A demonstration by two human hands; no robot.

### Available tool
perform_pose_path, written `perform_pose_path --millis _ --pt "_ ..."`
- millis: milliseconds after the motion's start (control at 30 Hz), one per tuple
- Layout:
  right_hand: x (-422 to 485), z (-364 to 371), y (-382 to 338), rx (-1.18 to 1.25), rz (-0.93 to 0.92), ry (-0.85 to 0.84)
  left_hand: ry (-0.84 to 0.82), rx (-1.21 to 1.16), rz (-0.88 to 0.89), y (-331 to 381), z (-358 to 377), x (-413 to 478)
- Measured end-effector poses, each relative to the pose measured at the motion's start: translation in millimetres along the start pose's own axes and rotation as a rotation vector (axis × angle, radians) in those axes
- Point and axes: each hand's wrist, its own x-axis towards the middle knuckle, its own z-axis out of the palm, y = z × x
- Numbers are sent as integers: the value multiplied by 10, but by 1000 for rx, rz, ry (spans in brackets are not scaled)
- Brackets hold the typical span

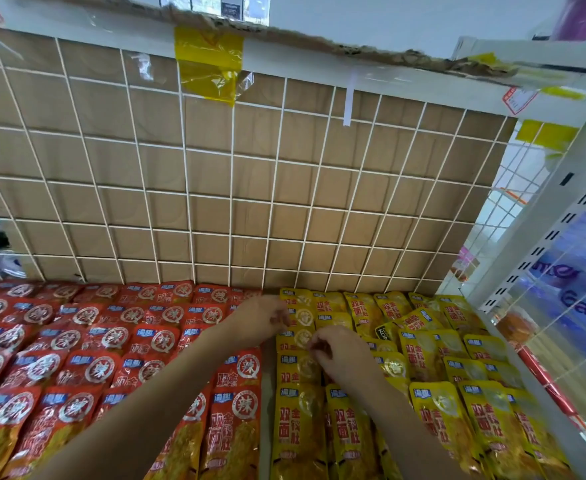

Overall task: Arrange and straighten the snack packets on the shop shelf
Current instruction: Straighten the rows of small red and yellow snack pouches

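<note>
Two bare forearms reach in from the near edge over a shop shelf (266,410) covered with flat foil snack packets. The glossy red packets (87,368) fill the left half. Each carries a white-ringed roundel with the character 辣, and the large characters 双面金钱肚 run down the nearest ones. The glossy yellow packets (436,414) fill the right half and show the same 双面金钱肚 in red. Every packet has a small blue brand tag at its top corner (its white characters are too small to read surely). The packets lie overlapped in columns, long axes running front to back, tag ends pointing towards the back panel.

Further in, the right hand (340,351) rests on the leftmost yellow column, fingers curled down onto a packet. Blur hides whether it pinches anything. Just beyond, the left hand (265,318) sits where red meets yellow, fingers curled at a yellow packet's edge, its grip equally unclear.

Towards the back right, one yellow packet (419,318) lies skewed, and a small dark packet (383,332) peeks out between the yellow ones.

Behind stands a white wire grid (232,199) backed by brown cardboard (208,174), with crumpled yellow tape (208,60) on its top rail. At right stands a white slotted metal upright (568,202), with purple packs (582,289) behind it.
</note>
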Motion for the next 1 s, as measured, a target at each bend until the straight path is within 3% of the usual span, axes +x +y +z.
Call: perform_pose_path --millis 1000 --pt "-51 42 -31 101 -5 49 77 -161 31 -91 81 -30"
